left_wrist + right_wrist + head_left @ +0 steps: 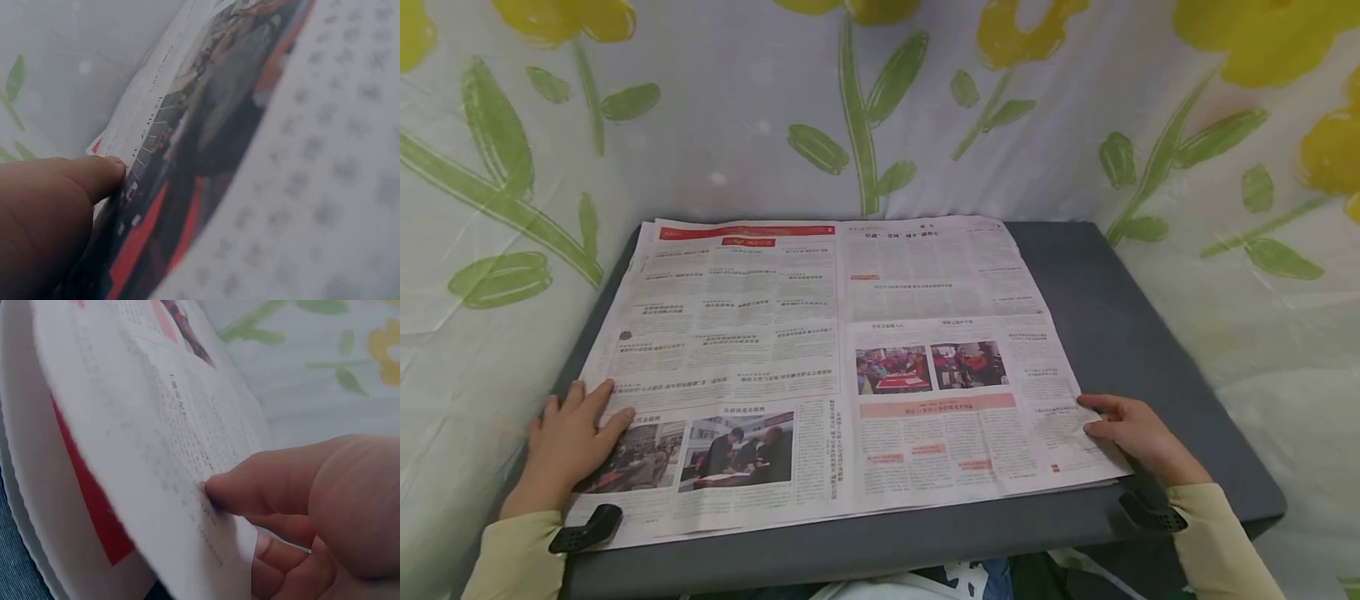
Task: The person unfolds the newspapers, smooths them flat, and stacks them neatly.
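A newspaper (917,308) lies spread open on a dark grey table, with printed text, red headings and several photos. My left hand (568,446) rests on its left edge near the lower photos, fingers spread. In the left wrist view the thumb of that hand (56,206) touches the page beside a photo. At the right edge, my right hand (1138,433) pinches the newspaper near its lower corner. The right wrist view shows the thumb of this hand (269,487) on top of the page (156,437) and the other fingers beneath, with the sheets slightly parted.
The dark grey table (1135,333) shows to the right of the newspaper and along the front. A white cloth with yellow flowers and green leaves (722,125) hangs around the back and sides. Part of the person's lap (992,579) shows below the front edge.
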A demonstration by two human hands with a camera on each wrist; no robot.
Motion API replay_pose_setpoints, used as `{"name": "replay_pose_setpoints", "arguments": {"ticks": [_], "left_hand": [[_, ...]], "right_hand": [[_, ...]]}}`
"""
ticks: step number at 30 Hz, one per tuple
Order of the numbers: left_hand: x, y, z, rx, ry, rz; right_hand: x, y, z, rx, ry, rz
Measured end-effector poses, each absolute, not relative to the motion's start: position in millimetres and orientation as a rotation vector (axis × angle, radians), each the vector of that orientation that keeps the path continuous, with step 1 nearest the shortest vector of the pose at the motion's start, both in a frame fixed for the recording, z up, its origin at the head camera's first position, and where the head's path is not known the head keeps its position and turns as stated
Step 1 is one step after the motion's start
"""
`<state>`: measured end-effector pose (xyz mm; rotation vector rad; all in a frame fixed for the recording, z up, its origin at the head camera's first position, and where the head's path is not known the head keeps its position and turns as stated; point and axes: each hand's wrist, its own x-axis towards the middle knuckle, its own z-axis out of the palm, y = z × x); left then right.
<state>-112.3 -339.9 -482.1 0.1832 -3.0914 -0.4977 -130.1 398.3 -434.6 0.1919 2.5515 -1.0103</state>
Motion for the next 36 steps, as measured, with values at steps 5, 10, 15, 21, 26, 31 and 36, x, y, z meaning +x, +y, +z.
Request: {"name": "replay_pose_setpoints", "arguments": {"ticks": [5,10,15,21,26,31,36], "left_hand": [[-111.8,-343.7,-480.3,0.194,-3.097,-0.48],[-111.6,-343.8,-475.3,0.228,-3.124,-0.462],[-113.3,-342.3,-470.0,0.23,-3.143,-0.444],[-116.4,-340.7,-466.6,0.248,-3.173,-0.404],[-125.0,-322.9,-452.2,0.202,-3.11,-0.39],[-153.7,-272.7,-426.4,-0.016,-3.056,-0.374],[-181.5,-209.2,-411.4,-0.225,-3.15,-0.413]], "right_hand": [[-127.9,394.0,-435.5,0.133,2.64,-0.929],[-124.9,388.4,-434.9,0.039,2.747,-0.809],[-123.2,383.1,-436.4,0.042,2.787,-0.744],[-122.7,383.1,-438.6,0.096,2.807,-0.672],[-126.2,383.2,-425.4,0.06,2.995,-0.61],[-146.6,362.6,-396.5,-0.041,3.106,-0.654],[-171.7,306.7,-385.9,-0.235,3.028,-0.7]]}}
